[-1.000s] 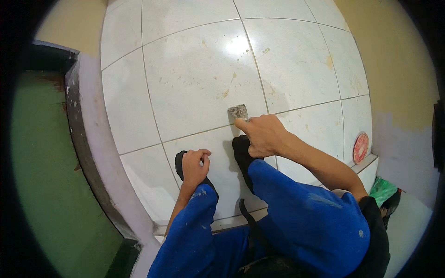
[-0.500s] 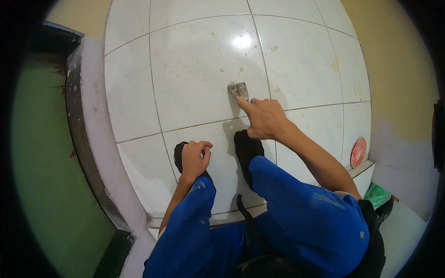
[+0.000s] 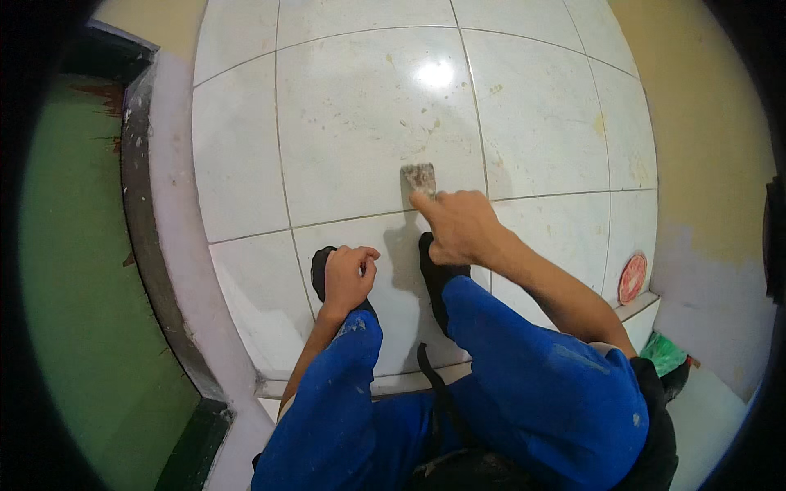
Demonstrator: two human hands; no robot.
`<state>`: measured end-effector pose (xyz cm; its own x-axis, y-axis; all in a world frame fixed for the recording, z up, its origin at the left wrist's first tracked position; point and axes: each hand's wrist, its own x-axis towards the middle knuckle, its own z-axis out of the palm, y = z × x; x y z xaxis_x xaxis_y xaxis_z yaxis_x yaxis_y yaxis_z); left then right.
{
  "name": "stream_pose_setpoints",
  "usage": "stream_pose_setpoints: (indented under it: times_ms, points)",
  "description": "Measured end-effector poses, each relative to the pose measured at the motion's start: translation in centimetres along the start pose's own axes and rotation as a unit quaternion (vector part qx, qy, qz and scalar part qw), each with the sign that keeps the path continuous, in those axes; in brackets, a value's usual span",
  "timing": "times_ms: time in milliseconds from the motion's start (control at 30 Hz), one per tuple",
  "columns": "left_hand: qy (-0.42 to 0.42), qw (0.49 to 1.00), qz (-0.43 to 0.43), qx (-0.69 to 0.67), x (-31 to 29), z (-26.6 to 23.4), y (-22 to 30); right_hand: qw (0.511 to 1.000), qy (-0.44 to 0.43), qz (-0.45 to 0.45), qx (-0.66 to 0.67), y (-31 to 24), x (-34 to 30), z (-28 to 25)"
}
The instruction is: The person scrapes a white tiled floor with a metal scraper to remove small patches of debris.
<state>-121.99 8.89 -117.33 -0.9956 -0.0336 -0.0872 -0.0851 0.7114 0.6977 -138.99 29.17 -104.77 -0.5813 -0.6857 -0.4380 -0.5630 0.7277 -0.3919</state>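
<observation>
A scraper (image 3: 418, 177) with a stained, whitish-smeared metal blade lies against the white floor tile (image 3: 372, 98). My right hand (image 3: 460, 228) grips it, the index finger stretched along the blade's base; the handle is hidden in the palm. Specks and yellowish stains dot the tile beyond the blade. Loosely curled, my left hand (image 3: 350, 276) hangs over my left foot (image 3: 322, 270) with its forearm along the knee. Nothing shows between its fingers. My right foot (image 3: 434, 282), in black, stands just below my right hand.
On the left are a green door (image 3: 82, 245) and its dark, chipped frame (image 3: 141, 221). A red round lid-like disc (image 3: 633, 279) leans at the right wall (image 3: 696, 139). Behind it, beside a step edge (image 3: 639, 306), lies green plastic (image 3: 663, 354).
My right hand has drawn the scraper back toward my feet, its blade now close to the grout line. The left hand has stayed in place. My view has shifted slightly.
</observation>
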Motion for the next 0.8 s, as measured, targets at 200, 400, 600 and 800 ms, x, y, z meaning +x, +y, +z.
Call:
stream_pose_setpoints:
  times_ms: [200, 400, 600, 800]
  points:
    - [-0.003, 1.000, 0.001, -0.006, 0.4, -0.2, 0.3, 1.000, -0.002, 0.006, -0.005, 0.8, 1.4, -1.0]
    - [0.015, 1.000, 0.014, -0.006, 0.1, 0.0, -0.1, 0.998, -0.061, -0.026, 0.000, -1.8, -0.1, 0.0]
    - [0.010, 1.000, 0.016, -0.007, 0.3, -0.1, 0.1, 0.999, 0.038, -0.025, -0.001, 0.8, 2.6, -0.3]
    - [0.000, 1.000, 0.005, -0.007, 0.1, -0.4, 0.2, 0.998, -0.057, -0.022, -0.003, -3.6, 0.9, -0.5]
